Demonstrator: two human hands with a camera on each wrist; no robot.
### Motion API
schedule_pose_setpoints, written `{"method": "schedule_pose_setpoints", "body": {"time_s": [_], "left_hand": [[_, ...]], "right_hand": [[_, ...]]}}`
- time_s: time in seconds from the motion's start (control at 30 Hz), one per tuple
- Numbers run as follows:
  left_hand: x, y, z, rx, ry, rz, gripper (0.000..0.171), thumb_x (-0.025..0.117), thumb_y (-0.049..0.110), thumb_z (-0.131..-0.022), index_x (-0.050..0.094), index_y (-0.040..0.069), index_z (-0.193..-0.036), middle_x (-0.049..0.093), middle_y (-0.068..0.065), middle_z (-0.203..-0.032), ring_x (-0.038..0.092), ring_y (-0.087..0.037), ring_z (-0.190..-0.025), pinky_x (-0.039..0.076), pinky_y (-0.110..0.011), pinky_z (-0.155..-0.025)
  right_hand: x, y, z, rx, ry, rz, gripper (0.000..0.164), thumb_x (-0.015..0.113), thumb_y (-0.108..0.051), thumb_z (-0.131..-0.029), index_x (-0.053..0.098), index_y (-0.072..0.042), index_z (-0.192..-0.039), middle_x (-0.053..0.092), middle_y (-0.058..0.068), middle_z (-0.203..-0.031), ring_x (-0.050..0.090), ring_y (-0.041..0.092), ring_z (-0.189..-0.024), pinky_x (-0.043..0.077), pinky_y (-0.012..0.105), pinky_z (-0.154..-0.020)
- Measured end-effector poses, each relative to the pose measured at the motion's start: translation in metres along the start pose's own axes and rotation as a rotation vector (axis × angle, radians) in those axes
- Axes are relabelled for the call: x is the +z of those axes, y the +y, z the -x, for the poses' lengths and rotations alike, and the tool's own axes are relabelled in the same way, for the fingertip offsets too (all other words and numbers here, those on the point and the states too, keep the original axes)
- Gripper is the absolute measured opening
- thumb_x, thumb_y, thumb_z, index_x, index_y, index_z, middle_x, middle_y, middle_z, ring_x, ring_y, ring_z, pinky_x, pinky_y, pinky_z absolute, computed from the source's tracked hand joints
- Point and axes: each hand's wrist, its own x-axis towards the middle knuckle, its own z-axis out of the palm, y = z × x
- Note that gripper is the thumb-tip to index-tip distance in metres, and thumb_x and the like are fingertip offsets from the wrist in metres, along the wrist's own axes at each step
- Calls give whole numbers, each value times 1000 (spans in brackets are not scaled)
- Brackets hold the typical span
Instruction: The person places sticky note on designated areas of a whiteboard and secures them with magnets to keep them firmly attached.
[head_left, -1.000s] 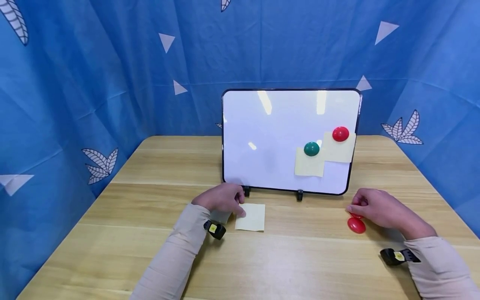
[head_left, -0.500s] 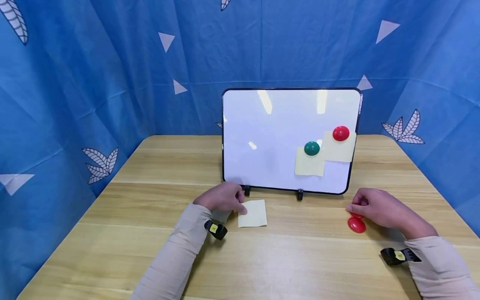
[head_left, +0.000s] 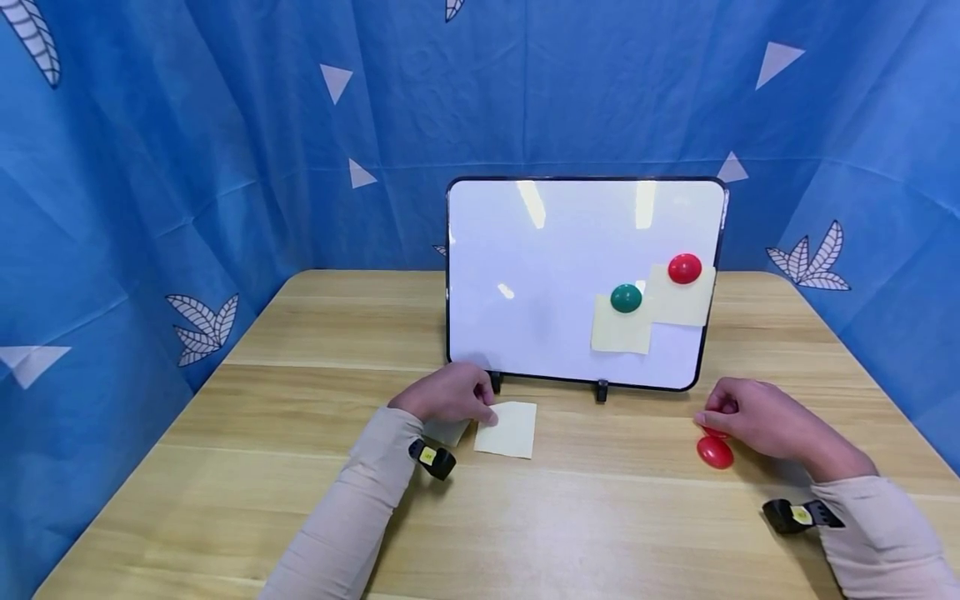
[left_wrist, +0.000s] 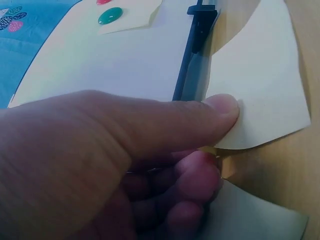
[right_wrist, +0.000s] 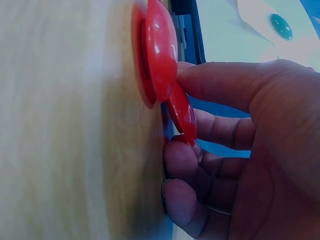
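Observation:
My left hand (head_left: 448,393) pinches a pale yellow sticky note (head_left: 510,433) by its upper left corner, thumb on top, just in front of the whiteboard. In the left wrist view the note (left_wrist: 260,85) is bent and partly raised off the table. Another paper note (head_left: 447,431) lies under that hand, mostly hidden. To the right, my right hand (head_left: 776,423) holds a round red magnet (right_wrist: 182,115) between thumb and fingers, tilted up from the wood. Touching it is a second red magnet (right_wrist: 162,50), which lies on the table.
A black-framed whiteboard (head_left: 525,283) stands on small black feet (head_left: 602,392). On its right side a green magnet (head_left: 626,298) and a red magnet (head_left: 685,268) each hold a sticky note. Blue curtain (head_left: 390,108) surrounds the wooden table (head_left: 570,533) at the back and sides.
The note in my left hand has shifted slightly right and up, and has turned a little. My right hand stays at the red magnets.

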Motion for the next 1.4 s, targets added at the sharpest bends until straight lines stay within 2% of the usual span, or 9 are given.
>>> {"method": "schedule_pose_setpoints", "body": {"time_s": [0.17,0.33,0.63,0.87,1.03,1.2,1.4], "left_hand": [[-1,0,0,54,22,2,10,80,16,-86,70,14,-87,63,3,-86,56,-14,-74,48,-29,-65],[-2,-1,-1,80,33,29,10,78,16,-88,68,14,-88,63,2,-86,57,-14,-76,49,-30,-66],[-2,0,-2,85,37,114,12,75,10,-90,64,10,-94,64,-2,-84,61,-15,-65,52,-30,-62],[-1,0,-3,98,81,100,12,75,9,-90,65,10,-97,62,-2,-84,60,-14,-63,51,-29,-62],[-2,0,-4,108,79,126,15,75,9,-90,66,10,-102,62,-3,-86,60,-15,-66,52,-30,-64],[-2,1,-4,87,77,166,25,74,9,-91,68,9,-114,64,-2,-90,61,-15,-69,52,-30,-67],[-2,1,-5,83,140,169,27,74,11,-91,70,11,-118,65,0,-90,61,-15,-73,51,-29,-67]], "right_hand": [[1,0,0,-6,4,4,33,75,-36,-90,63,-6,-99,57,2,-81,51,20,-75,44,33,-62],[1,0,0,-12,8,9,33,75,-35,-90,63,-6,-98,57,2,-80,51,20,-74,43,33,-61],[0,-1,0,2,3,11,33,75,-36,-90,63,-6,-98,57,2,-80,51,20,-74,43,33,-61],[0,-2,0,-4,25,7,32,76,-34,-89,63,-6,-99,57,2,-80,51,20,-74,43,32,-60],[0,-2,0,4,40,2,32,77,-33,-89,63,-6,-101,58,2,-80,51,20,-75,43,31,-59],[0,-3,0,6,54,-25,30,75,-31,-91,64,-6,-105,58,3,-83,52,20,-75,44,30,-58],[0,-6,0,-19,82,-40,27,71,-22,-93,65,-4,-112,61,6,-93,54,22,-80,49,32,-60]]}}
